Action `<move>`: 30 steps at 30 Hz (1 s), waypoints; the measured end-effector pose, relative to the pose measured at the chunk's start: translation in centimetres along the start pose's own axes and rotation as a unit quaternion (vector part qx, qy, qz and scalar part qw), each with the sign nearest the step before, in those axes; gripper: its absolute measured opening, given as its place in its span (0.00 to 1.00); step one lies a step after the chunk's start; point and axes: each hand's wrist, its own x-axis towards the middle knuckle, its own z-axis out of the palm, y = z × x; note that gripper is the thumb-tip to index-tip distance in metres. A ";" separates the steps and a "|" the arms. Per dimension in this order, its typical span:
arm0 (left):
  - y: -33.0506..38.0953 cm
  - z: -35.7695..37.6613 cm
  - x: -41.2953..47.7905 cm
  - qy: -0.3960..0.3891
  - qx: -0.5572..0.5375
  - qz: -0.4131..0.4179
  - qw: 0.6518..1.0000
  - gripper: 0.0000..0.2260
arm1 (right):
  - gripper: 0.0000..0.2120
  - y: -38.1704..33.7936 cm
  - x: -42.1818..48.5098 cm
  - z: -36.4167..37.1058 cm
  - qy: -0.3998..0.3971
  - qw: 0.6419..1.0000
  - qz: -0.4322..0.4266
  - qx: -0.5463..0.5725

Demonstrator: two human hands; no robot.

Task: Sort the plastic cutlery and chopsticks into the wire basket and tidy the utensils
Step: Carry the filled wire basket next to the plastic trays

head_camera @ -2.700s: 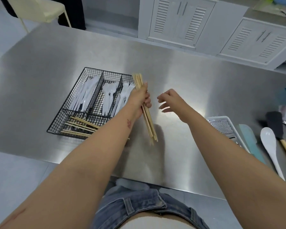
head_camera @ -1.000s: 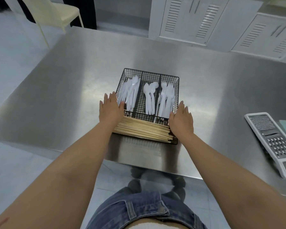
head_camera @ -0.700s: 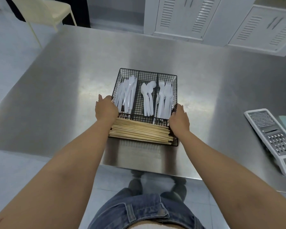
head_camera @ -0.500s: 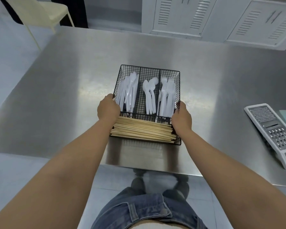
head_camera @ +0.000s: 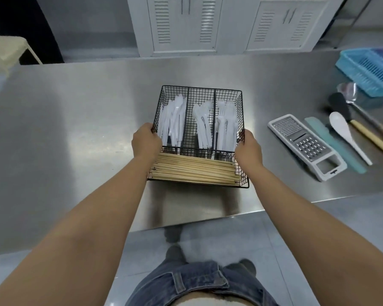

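Observation:
A black wire basket (head_camera: 200, 89) sits on the steel table, near its front edge. Its three upright compartments hold white plastic knives (head_camera: 173, 122), spoons (head_camera: 202, 124) and forks (head_camera: 227, 124). A bundle of wooden chopsticks (head_camera: 195, 170) lies crosswise in the front compartment. My left hand (head_camera: 145, 143) grips the basket's left wall, fingers curled over the rim. My right hand (head_camera: 249, 151) grips the right wall the same way.
To the right lie a grey and white grater (head_camera: 305, 145), a teal spatula (head_camera: 334, 144), a white rice spoon (head_camera: 346, 135), a black wooden-handled spatula (head_camera: 341, 104) and a metal ladle (head_camera: 349, 91). A blue plastic basket (head_camera: 372, 69) stands far right. White cabinets (head_camera: 186, 23) line the back.
The chopsticks I held went into the front compartment. Both hands moved to the basket's sides and curled around its walls. The basket has shifted slightly away from me.

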 end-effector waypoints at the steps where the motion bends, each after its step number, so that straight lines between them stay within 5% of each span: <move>1: 1.1 0.8 -0.2 -0.006 -0.009 0.005 1.000 0.11 | 0.16 0.7 0.3 -1.2 0.006 1.000 0.003 0.001; 30: 36.7 31.3 -12.1 -0.153 -0.087 0.131 0.976 0.14 | 0.23 27.9 10.2 -34.8 0.189 0.969 0.157 0.014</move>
